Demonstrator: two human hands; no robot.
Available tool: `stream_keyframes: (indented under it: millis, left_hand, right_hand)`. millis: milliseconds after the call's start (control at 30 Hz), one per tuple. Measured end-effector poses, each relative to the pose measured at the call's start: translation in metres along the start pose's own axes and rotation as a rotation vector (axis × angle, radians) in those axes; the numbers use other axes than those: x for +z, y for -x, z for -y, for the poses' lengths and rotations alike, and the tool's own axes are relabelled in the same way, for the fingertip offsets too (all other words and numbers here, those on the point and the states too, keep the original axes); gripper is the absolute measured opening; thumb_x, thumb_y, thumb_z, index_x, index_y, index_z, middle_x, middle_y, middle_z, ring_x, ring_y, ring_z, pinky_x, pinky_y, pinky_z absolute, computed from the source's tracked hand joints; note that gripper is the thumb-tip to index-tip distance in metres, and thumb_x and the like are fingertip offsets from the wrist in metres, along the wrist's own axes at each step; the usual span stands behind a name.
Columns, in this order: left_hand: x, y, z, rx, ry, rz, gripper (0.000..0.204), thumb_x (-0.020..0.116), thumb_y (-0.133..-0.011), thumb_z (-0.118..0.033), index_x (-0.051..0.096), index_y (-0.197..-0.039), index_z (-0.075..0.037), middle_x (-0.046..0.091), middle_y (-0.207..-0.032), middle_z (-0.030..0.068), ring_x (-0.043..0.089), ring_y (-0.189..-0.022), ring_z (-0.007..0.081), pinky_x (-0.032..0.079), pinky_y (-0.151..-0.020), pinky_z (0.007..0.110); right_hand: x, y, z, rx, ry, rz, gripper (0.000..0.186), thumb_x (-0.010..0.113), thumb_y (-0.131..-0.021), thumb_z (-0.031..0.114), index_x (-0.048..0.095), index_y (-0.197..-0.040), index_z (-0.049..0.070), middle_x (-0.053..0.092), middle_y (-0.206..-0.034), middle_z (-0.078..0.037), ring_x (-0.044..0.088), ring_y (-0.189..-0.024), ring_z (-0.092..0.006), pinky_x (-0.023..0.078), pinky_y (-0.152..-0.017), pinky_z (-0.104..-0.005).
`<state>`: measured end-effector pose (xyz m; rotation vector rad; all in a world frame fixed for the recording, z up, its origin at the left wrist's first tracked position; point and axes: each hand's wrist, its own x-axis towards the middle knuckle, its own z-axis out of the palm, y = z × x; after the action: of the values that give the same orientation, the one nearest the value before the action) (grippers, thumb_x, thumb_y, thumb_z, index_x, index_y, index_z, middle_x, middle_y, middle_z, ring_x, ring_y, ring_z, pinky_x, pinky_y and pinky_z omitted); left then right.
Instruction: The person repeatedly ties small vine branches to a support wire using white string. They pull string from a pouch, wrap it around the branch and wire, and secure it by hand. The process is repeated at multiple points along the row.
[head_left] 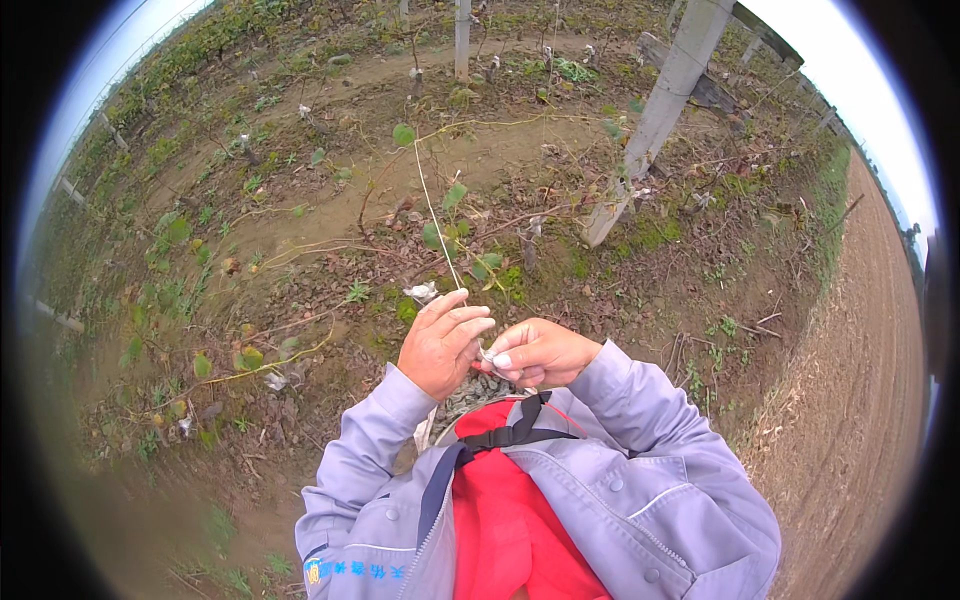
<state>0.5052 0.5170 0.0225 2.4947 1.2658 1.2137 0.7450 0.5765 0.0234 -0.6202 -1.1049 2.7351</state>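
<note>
A thin white string (431, 212) runs taut from a leafy vine shoot down to my hands at chest height. My left hand (441, 346) is closed around its lower end, with the fingers curled and the back of the hand turned up. Close by on the right, my right hand (545, 352) pinches a short whitish end of string (487, 355) between thumb and forefinger. The two hands nearly touch. Below them, partly hidden by my hands, a round-rimmed container with a grey-green filling (470, 397) sits at my waist.
A leaning concrete post (662, 118) stands ahead to the right, with another upright post (462, 40) farther off. Thin vine stems (300, 250) trail over the soil at left. Pale wrapped stumps (532, 235) dot the ground. A bare dirt strip (840, 400) runs along the right.
</note>
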Motion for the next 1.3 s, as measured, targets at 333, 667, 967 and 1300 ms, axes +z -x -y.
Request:
stream_keyframes:
  millis: [333,667,967,1300]
  left_hand:
    - [0.014,0.015,0.005,-0.147,0.169,0.096,0.013,0.069,-0.092,-0.009,0.072,-0.105,-0.008,0.072,-0.092,0.0114,0.069,-0.088,0.0344,0.052,-0.083,0.045]
    - [0.015,0.025,-0.006,-0.252,0.117,0.094,0.014,0.068,-0.095,-0.013,0.072,-0.107,-0.007,0.069,-0.087,0.0122,0.067,-0.082,0.0352,0.053,-0.074,0.045]
    - [0.03,0.047,-0.019,-0.311,0.082,0.256,0.017,0.068,-0.097,-0.022,0.07,-0.107,-0.008,0.069,-0.088,0.0152,0.069,-0.086,0.0381,0.055,-0.075,0.05]
    - [0.019,0.059,-0.049,-0.273,-0.202,0.356,0.015,0.066,-0.097,-0.023,0.062,-0.089,-0.01,0.068,-0.078,0.012,0.069,-0.073,0.0353,0.056,-0.064,0.049]
  right_hand:
    - [-0.007,0.004,-0.028,-0.046,-0.028,0.024,0.037,0.071,-0.101,0.016,0.066,-0.133,-0.003,0.068,-0.09,-0.003,0.045,-0.058,-0.0031,0.032,-0.049,-0.02]
    - [-0.01,0.004,-0.034,-0.061,0.117,0.095,0.052,0.076,-0.097,0.015,0.06,-0.143,-0.002,0.07,-0.1,-0.002,0.059,-0.084,-0.0053,0.041,-0.064,-0.0201]
    - [-0.006,-0.002,-0.026,-0.182,-0.002,0.042,0.051,0.074,-0.099,0.016,0.059,-0.145,0.002,0.072,-0.105,-0.003,0.064,-0.087,-0.0058,0.048,-0.071,-0.0204]
    - [-0.035,-0.035,-0.044,-0.545,1.217,-0.511,0.041,0.064,-0.095,0.008,0.063,-0.136,0.002,0.074,-0.103,-0.015,0.073,-0.095,-0.0298,0.057,-0.084,-0.0404]
